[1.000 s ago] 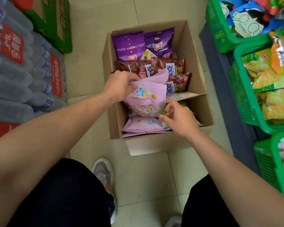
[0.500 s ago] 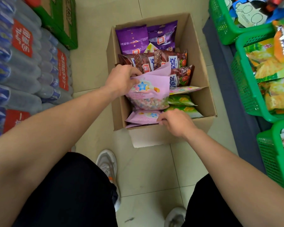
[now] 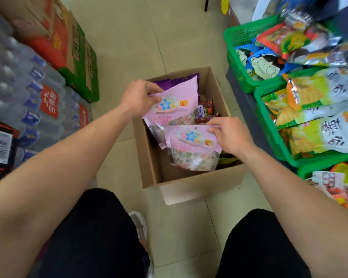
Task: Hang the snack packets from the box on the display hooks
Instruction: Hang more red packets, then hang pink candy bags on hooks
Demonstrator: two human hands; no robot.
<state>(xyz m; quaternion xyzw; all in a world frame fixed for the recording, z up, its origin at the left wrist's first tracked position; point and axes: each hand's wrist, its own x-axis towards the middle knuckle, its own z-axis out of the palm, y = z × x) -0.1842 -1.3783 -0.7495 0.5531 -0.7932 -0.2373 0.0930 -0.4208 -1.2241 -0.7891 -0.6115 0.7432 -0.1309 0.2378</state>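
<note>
An open cardboard box (image 3: 191, 183) stands on the tiled floor between my legs. My left hand (image 3: 138, 97) pinches the top edge of a pink candy packet (image 3: 175, 103) with a blue star, lifted above the box. My right hand (image 3: 229, 135) pinches the top right corner of a second pink candy packet (image 3: 191, 145), also raised over the box. Under them lie purple packets (image 3: 167, 82) at the far end and dark red packets (image 3: 206, 111). No display hooks are in sight.
Shrink-wrapped water bottle packs (image 3: 34, 105) and a red-green carton (image 3: 72, 51) line the left. Green baskets (image 3: 239, 63) full of snack bags stand on a low shelf at the right. My shoe (image 3: 138, 223) is just in front of the box.
Both hands have risen out of the box. My right hand has picked up the second pink packet that lay at the near end. The camera has pulled back and up.
</note>
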